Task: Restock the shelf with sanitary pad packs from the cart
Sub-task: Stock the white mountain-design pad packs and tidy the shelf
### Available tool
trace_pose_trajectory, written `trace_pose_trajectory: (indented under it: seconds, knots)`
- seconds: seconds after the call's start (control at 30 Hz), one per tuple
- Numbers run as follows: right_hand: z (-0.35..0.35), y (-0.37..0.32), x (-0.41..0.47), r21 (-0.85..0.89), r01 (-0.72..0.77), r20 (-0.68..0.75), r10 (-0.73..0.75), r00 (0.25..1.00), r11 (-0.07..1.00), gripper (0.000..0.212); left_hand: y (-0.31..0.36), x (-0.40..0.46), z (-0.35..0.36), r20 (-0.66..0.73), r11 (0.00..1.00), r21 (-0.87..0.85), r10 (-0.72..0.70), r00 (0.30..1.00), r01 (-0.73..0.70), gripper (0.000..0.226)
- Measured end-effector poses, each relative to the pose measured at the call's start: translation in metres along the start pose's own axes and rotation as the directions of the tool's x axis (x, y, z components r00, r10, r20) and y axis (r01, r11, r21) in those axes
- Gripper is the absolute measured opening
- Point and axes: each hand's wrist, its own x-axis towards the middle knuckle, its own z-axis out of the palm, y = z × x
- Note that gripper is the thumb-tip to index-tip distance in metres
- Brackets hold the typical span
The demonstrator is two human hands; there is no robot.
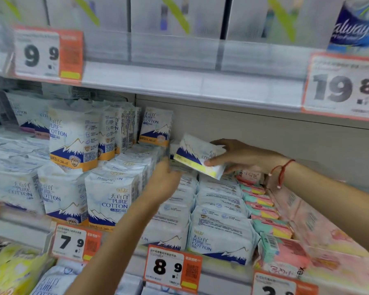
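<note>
My right hand [241, 155] grips a white pad pack [195, 155] with a blue mountain print and a yellow strip, held tilted above the rows of flat packs on the middle shelf. My left hand [165, 179] touches the pack's lower left end, fingers curled against it and the stack beneath. Rows of similar white and blue packs [219, 222] lie under both hands. Upright "Pure Cotton" packs [73, 137] with orange bands stand stacked to the left. The cart is out of view.
Pink and teal packs [262, 207] fill the shelf's right side. The upper shelf edge [179, 81] runs just above my hands and carries price tags 9.9 [41, 54] and 19.8 [341, 88]. Tags 7.9 [73, 242] and 8.9 [168, 267] hang on the lower rail.
</note>
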Motion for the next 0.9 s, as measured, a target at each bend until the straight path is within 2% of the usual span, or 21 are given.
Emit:
trace_pose_trajectory:
  seconds: [0.07, 0.17, 0.27, 0.33, 0.47, 0.53, 0.57, 0.63, 0.67, 0.73, 0.77, 0.83, 0.9]
  knots:
    - [0.002, 0.003, 0.005, -0.154, 0.031, -0.1, -0.047, 0.994, 0.988, 0.085, -0.004, 0.016, -0.009, -0.092, 0.939, 0.317, 0.17, 0.981, -0.133, 0.054]
    - [0.015, 0.01, 0.024, -0.309, 0.088, -0.16, -0.143, 0.977, 0.947, 0.088, -0.009, 0.05, -0.014, -0.086, 0.655, 0.729, 0.378, 0.922, -0.201, 0.051]
    - [0.039, 0.021, 0.047, -0.318, 0.106, -0.22, -0.182, 0.958, 0.942, 0.087, -0.02, 0.077, -0.01, 0.057, 0.352, 0.912, 0.403, 0.914, -0.212, 0.056]
    - [0.051, 0.029, 0.063, -0.259, 0.052, -0.286, -0.128, 0.949, 0.964, 0.093, -0.027, 0.092, -0.007, 0.116, 0.224, 0.953, 0.346, 0.931, -0.202, 0.053]
    - [0.055, 0.041, 0.084, -0.197, -0.148, -0.33, 0.077, 0.941, 0.969, 0.092, -0.027, 0.114, -0.001, 0.127, 0.15, 0.974, 0.254, 0.959, -0.168, 0.047]
    - [0.053, 0.045, 0.093, -0.102, -0.156, -0.288, 0.121, 0.95, 0.982, 0.084, -0.024, 0.123, 0.0, 0.124, 0.129, 0.979, 0.224, 0.967, -0.155, 0.049]
    - [0.054, 0.045, 0.095, -0.058, -0.133, -0.275, 0.113, 0.955, 0.989, 0.085, -0.022, 0.127, 0.0, 0.128, 0.115, 0.981, 0.222, 0.967, -0.156, 0.05]
    - [0.054, 0.048, 0.104, -0.022, -0.125, -0.26, 0.115, 0.959, 0.992, 0.1, -0.021, 0.134, 0.0, 0.141, 0.093, 0.982, 0.222, 0.965, -0.164, 0.05]
    - [0.053, 0.048, 0.107, -0.012, -0.123, -0.251, 0.116, 0.961, 0.992, 0.1, -0.021, 0.136, -0.001, 0.142, 0.089, 0.982, 0.227, 0.963, -0.165, 0.048]
    - [0.05, 0.049, 0.112, 0.015, -0.124, -0.251, 0.124, 0.96, 0.992, 0.08, -0.023, 0.137, -0.002, 0.139, 0.101, 0.981, 0.246, 0.959, -0.168, 0.045]
    - [0.05, 0.048, 0.11, 0.026, -0.116, -0.25, 0.119, 0.961, 0.993, 0.078, -0.024, 0.137, -0.003, 0.138, 0.111, 0.979, 0.253, 0.958, -0.171, 0.044]
    - [0.047, 0.048, 0.109, 0.022, -0.099, -0.25, 0.101, 0.963, 0.995, 0.097, -0.026, 0.135, -0.003, 0.141, 0.125, 0.976, 0.256, 0.957, -0.177, 0.045]
    - [0.046, 0.049, 0.105, 0.008, -0.088, -0.223, 0.087, 0.971, 0.996, 0.095, -0.024, 0.132, -0.004, 0.152, 0.109, 0.977, 0.231, 0.961, -0.181, 0.05]
